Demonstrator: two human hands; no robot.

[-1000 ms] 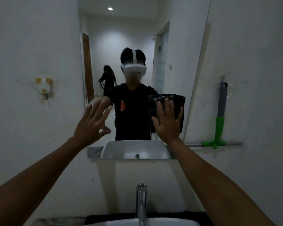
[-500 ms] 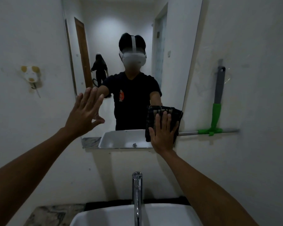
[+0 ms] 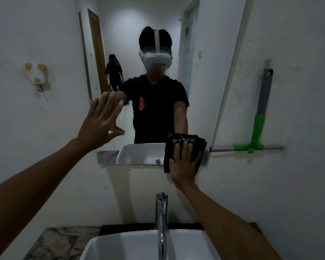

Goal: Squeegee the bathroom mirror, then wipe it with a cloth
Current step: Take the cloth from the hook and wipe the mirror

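A green-and-grey squeegee (image 3: pixel 260 117) hangs on the white wall just right of the mirror (image 3: pixel 158 53), its blade level with the mirror's lower right corner. On the wall to the left sits a small white and yellow hook (image 3: pixel 37 74). Below, a chrome tap (image 3: pixel 161 222) rises over the white basin (image 3: pixel 131 246), with marble counter (image 3: pixel 54 243) to its left; the tap stands directly under the right forearm.

The right hand (image 3: pixel 183 164) is pressed flat, fingers spread, on a dark cloth (image 3: pixel 184 143) at the mirror's bottom right corner; the cloth overlaps the lower edge onto the wall. It is pinned under the palm, not pinched. The left hand (image 3: pixel 101 121) is raised, fingers extended and loosely apart, holding nothing, at the mirror's left edge; whether it touches the glass I cannot tell.

Most of the glass above and between the hands lies open.
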